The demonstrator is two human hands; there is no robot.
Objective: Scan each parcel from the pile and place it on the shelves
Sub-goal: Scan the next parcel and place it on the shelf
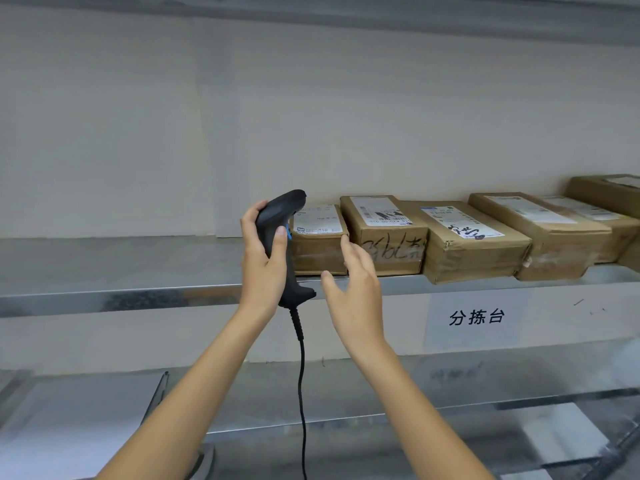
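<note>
My left hand (pixel 260 252) grips a black corded barcode scanner (pixel 279 216) by its handle, the forefinger lying on its blue trigger. Its head points at a small brown cardboard parcel (pixel 318 247) with a white label on the metal shelf (pixel 138 292). My right hand (pixel 356 292) is spread with straight fingers just in front of that parcel; its fingertips are at the parcel's front right corner and it holds nothing. Several more labelled cardboard parcels (pixel 464 244) stand in a row to the right on the same shelf.
The shelf left of the small parcel is bare metal up to the white back wall. A white sign with black characters (pixel 476 317) hangs under the shelf edge. A lower metal shelf (pixel 346 420) runs below, and the scanner's cable (pixel 302 393) hangs between my arms.
</note>
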